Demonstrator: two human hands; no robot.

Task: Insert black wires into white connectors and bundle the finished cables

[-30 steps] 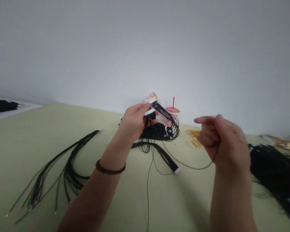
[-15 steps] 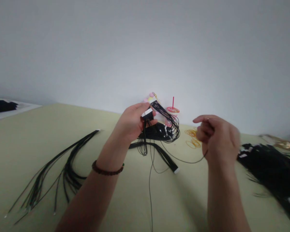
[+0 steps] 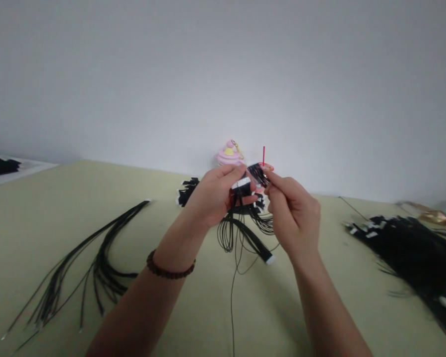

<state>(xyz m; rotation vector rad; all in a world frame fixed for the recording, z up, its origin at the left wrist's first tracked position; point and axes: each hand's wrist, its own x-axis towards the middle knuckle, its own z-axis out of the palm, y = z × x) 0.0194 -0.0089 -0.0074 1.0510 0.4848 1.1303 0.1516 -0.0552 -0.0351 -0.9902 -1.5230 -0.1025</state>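
A bundle of thin black cords (image 3: 243,194) is gripped in the left hand (image 3: 214,194), its fingers curled over the top and its thumb side closed around a white band (image 3: 241,183) that is wrapped across the cords. A beaded bracelet (image 3: 169,265) is worn on that wrist. The bundle's long axis is tilted: its short upper ends (image 3: 258,174) are angled up and to the right, toward the right hand (image 3: 294,215), while its longer strands hang down from the left hand in loops over the table. The bundle is nearer the left hand, and its upper ends lie just beside the right thumb and forefinger (image 3: 269,179). Those two fingertips are brought closely together at the cord ends, but whether a strand is pinched between them cannot be told.

The hands are held above a pale olive tabletop (image 3: 32,233), near its far edge, which runs along a white wall. A flat black cord bunch with a white tip (image 3: 254,243) lies below the hands. A fanned sheaf of black cords (image 3: 96,270) is spread toward the left, and a dense heap of white-tagged black cords (image 3: 405,250) lies at the right. A pink cupcake-shaped keychain (image 3: 229,154) and an upright red stick (image 3: 263,155) are seen beyond the hands.
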